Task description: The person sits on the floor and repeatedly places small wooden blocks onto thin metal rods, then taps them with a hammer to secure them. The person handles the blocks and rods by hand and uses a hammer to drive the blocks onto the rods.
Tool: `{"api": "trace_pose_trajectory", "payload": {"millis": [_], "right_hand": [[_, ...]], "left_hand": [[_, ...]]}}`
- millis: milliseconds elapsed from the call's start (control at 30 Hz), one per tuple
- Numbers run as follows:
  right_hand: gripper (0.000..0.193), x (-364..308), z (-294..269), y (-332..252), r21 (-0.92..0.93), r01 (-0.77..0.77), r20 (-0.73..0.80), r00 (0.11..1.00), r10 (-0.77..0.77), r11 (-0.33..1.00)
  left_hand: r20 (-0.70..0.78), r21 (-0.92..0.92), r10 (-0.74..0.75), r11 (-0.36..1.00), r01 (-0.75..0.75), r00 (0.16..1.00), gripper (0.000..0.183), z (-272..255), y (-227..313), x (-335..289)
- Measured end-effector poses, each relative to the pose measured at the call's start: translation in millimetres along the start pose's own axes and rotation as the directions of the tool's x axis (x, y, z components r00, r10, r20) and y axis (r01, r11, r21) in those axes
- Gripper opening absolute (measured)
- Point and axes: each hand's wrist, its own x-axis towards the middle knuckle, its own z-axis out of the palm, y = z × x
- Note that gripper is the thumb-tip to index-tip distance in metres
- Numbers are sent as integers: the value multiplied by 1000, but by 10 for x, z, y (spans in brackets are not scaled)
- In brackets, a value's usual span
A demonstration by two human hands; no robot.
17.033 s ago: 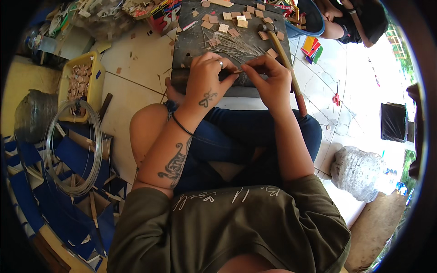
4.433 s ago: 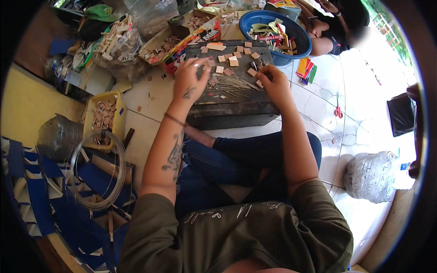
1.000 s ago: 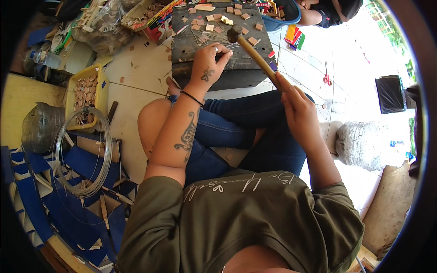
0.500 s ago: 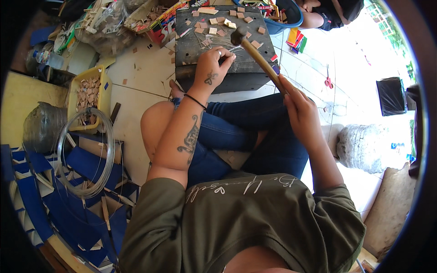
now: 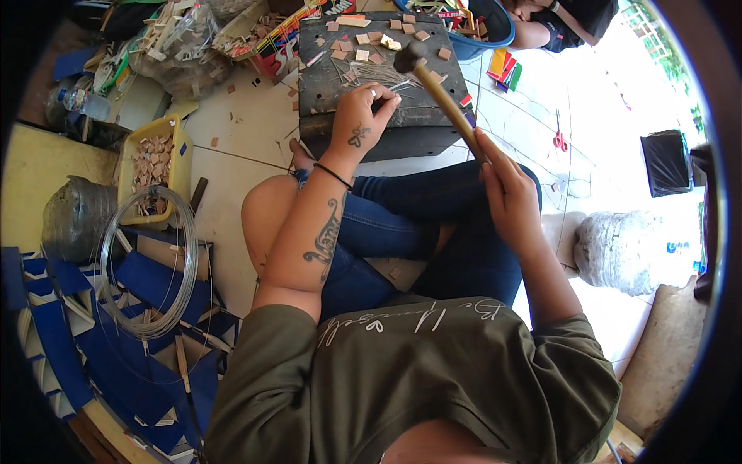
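My right hand (image 5: pixel 510 185) is closed around the wooden handle of a hammer (image 5: pixel 450 107). The hammer's dark head is raised over a dark, box-like work block (image 5: pixel 325 124) in front of my knees. Over the near part of the block's top, my left hand (image 5: pixel 365 116) pinches a thin piece of metal wire (image 5: pixel 398 85) between thumb and fingers. Several more thin wire pieces (image 5: pixel 331 76) lie loose beside it. Small wooden squares (image 5: pixel 362 56) are scattered across the block's far half. The hammer head hangs just above and right of my left fingertips, apart from them.
On the left stand a yellow basket (image 5: pixel 184 155) of wooden squares, a coil of wire (image 5: pixel 190 263) and blue panelled pieces (image 5: pixel 154 290). A blue basin (image 5: pixel 495 48) sits behind the block, near another person's leg (image 5: pixel 529 35). Red scissors (image 5: pixel 559 141) lie on the tiled floor.
The hammer has shifted only slightly. My left hand keeps its pinch on the wire at nearly the same spot, and the whole view has moved a little.
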Motion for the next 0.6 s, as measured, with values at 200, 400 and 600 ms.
{"api": "trace_pose_trajectory", "payload": {"millis": [200,400,600], "right_hand": [[43,24,9,115,65,-111,61,992,107,992],[44,517,199,531,-94,-113,-107,989,103,989],[39,992,537,866,-368,-202,-121,978,169,908]], "left_hand": [[-4,15,19,1000,-19,1000,10,4,-25,5],[18,12,-25,1000,25,1000,8,-30,58,-15],[-7,81,-3,997,4,1000,9,-598,96,58]]}}
